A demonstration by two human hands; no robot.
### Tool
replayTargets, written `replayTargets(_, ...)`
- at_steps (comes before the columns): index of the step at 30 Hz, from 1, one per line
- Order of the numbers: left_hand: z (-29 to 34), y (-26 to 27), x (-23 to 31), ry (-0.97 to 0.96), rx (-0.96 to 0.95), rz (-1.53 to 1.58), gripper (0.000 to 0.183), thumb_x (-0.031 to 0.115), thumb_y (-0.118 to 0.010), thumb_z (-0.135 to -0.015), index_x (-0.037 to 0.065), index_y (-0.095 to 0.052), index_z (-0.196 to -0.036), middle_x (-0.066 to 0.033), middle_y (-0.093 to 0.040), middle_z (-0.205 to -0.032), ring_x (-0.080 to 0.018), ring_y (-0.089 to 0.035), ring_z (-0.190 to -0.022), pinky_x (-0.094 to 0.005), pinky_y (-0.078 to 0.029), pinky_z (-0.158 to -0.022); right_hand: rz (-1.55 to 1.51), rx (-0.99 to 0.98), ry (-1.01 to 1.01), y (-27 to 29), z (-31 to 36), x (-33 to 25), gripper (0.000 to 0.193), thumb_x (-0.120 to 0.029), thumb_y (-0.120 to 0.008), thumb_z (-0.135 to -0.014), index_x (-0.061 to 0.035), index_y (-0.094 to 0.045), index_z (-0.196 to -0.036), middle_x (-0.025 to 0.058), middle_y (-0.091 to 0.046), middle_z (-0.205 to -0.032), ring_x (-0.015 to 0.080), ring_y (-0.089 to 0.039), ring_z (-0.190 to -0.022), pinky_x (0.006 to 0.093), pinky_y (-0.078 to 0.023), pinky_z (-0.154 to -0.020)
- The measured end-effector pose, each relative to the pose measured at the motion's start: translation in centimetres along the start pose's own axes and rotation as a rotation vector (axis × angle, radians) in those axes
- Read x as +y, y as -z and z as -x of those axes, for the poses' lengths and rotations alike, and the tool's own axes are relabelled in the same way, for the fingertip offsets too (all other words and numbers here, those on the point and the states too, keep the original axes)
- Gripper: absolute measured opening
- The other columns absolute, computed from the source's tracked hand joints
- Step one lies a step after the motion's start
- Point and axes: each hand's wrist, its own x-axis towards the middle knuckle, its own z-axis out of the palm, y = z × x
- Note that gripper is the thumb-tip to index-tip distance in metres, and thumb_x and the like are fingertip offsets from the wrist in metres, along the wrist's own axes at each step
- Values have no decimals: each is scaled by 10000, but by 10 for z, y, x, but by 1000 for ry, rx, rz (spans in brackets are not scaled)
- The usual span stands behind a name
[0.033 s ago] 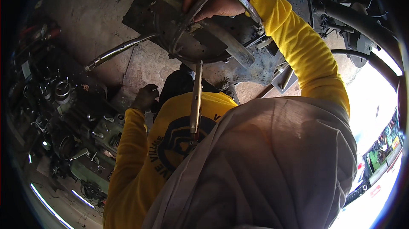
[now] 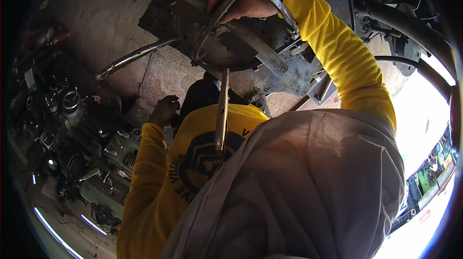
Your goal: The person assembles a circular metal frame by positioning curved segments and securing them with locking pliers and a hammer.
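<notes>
Right hand: reaches among the bars (image 2: 255, 2), fingers bent beside a curved one; partly hidden, so I cannot tell whether they pinch that bar or something beneath.
Left hand: low at the body's left (image 2: 165, 110), fingers loosely spread, nothing visible in it.
Metal frame: around the right hand (image 2: 204, 38), over the bench (image 2: 153, 17), one leg (image 2: 137, 58) slanting left, another (image 2: 223, 109) toward the shirt (image 2: 195, 129).
Handling: probably stiff, fairly weighty, hardly fragile; smooth legs may slip.
Hold: best at the curved bars near their meeting point, the other hand steadying a leg.
Beside it: thick tube (image 2: 263, 51).
Farther left: greenish machinery (image 2: 99, 195).
</notes>
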Motion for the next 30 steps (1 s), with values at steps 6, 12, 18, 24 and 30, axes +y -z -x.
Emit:
replayTargets(6, -6, 30, 88, 599, 55, 531, 525, 150, -622, -807, -43, -576, -1294, -183, -664, -1120, -230, -680, -900, -325, -570, -744, -16, 21, -2, 4, 7, 7, 266, -214, -645, -934, -67, -697, -1148, 117, -713, -1029, 239, -674, -908, 376, -542, -827)
replayTargets(12, -6, 29, 89, 670, 17, 552, 509, 158, -621, -814, -45, -585, -1279, -183, -662, -1124, -235, -686, -880, -323, -566, -713, -20, 26, 45, -1, 4, 7, 268, -193, -639, -936, -54, -687, -1160, 121, -706, -1030, 234, -671, -905, 368, -543, -822)
replayTargets(18, -4, 7, 18, 9, 39, -109, 483, 193, -625, -820, -53, -612, -1235, -177, -636, -1256, -233, -685, -951, -325, -564, -766, -19, 59, 86, -1, 6, 11, 271, -171, -633, -937, -42, -677, -1171, 126, -699, -1031, 229, -668, -903, 359, -545, -816)
replayTargets(24, -3, 4, 20, 121, -3, -20, 359, 130, -619, -844, -30, -657, -1163, -213, -602, -1317, -247, -712, -970, -337, -569, -861, 144, 358, 280, 14, 26, 31, 282, -120, -599, -935, -29, -668, -1192, 150, -685, -1112, 248, -660, -976, 373, -533, -890)
replayTargets(30, -6, 18, 61, 467, 21, 376, 459, 162, -621, -826, -45, -616, -1235, -226, -683, -1169, -249, -729, -911, -341, -573, -798, 654, 254, 200, 18, 55, 25, 305, -101, -576, -863, -19, -683, -1136, 200, -639, -1224, 373, -618, -1098, 420, -425, -1076)
